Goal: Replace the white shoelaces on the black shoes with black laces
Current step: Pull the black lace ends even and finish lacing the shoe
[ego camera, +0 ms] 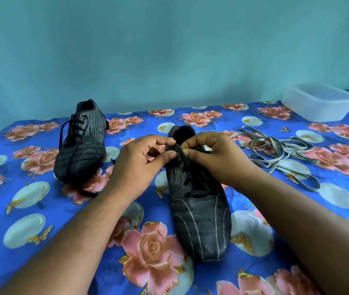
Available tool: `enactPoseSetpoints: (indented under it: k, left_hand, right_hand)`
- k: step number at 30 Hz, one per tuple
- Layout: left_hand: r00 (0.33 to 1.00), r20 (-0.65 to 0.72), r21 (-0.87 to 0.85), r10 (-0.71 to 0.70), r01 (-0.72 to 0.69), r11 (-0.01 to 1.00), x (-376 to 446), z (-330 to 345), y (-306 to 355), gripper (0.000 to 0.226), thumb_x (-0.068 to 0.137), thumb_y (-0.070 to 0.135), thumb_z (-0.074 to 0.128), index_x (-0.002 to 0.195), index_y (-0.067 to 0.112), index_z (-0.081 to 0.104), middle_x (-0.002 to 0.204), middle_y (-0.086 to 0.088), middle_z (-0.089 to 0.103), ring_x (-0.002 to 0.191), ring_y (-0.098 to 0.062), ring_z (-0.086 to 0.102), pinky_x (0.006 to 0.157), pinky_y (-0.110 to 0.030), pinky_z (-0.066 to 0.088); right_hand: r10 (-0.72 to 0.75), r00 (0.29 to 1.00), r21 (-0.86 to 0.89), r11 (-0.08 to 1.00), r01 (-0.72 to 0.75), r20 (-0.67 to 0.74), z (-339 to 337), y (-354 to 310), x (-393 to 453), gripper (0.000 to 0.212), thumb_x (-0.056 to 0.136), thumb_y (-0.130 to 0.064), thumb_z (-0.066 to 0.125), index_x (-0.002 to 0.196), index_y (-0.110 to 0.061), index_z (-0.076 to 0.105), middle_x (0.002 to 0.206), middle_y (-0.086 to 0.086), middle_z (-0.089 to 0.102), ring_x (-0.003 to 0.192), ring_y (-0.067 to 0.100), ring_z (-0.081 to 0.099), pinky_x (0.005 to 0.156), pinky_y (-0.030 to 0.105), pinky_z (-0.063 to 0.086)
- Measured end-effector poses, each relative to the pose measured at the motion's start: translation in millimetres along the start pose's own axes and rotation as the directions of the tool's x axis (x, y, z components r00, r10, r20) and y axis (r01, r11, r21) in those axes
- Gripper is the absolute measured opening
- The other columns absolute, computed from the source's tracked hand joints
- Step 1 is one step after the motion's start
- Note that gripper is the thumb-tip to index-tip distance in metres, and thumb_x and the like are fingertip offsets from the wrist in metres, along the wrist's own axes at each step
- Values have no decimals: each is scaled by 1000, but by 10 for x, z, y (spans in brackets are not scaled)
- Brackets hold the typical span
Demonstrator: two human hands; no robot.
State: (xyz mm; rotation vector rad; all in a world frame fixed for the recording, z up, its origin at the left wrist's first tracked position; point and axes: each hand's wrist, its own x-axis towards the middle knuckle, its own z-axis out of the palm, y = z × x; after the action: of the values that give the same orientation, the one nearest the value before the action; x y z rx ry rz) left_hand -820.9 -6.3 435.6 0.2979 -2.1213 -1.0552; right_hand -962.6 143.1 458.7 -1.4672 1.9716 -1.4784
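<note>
Shoe (pixel 199 211), long axis running away from the person; black lace (pixel 183 159) at its far throat, pinched equally near by left hand (pixel 141 165) and right hand (pixel 214 156).

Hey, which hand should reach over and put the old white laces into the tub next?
Right hand, probably. The white laces and the tub both lie on its side of the near shoe. The left hand would have to cross over that shoe.
</note>
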Motion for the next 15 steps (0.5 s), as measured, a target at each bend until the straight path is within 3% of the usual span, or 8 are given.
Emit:
enactPoseSetpoints:
  k: [4, 9, 13, 15]
  left_hand:
    - [1000, -27, -26, -16, 15, 1000, -4, -2, 13, 24, 74, 40, 77, 98, 40, 74, 76, -4, 75, 66, -27, 71, 70, -41, 60]
    - [1000, -27, -89, -15, 13, 996, 20, 1, -93, 33, 70, 53, 80, 100, 39, 78, 101, 9, 79, 78, -22, 76, 77, -48, 63]
    - [1000, -22, -78, 5, -7, 997, 20, 14, -110, 27, 74, 36, 85, 100, 39, 77, 104, 11, 78, 81, -16, 76, 78, -45, 63]
    - [999, -26, -76, 30, -32, 997, 13, 27, -92, 23, 74, 29, 87, 94, 39, 80, 103, 13, 78, 78, -3, 73, 76, -38, 61]
  right_hand:
    - [-2, 997, -40, 999, -1, -81, 49, -5, 6, 10, 90, -16, 75, 87, -24, 79, 76, -11, 74, 66, -3, 62, 66, 13, 49]
    - [-12, 999, -14, 1000, 11, -51, 9, 8, 16, 10, 90, -12, 75, 94, -20, 80, 85, -11, 76, 79, -3, 66, 75, 11, 48]
    - [6, 1000, 148, 989, -6, 1, 0, 31, 30, 19, 91, -2, 71, 103, -16, 74, 94, -5, 78, 85, 0, 69, 83, 13, 49]
    - [6, 1000, 172, 985, -8, 13, -2, 50, 38, 19, 91, -1, 71, 102, -16, 73, 93, -5, 78, 87, 2, 69, 85, 16, 50]
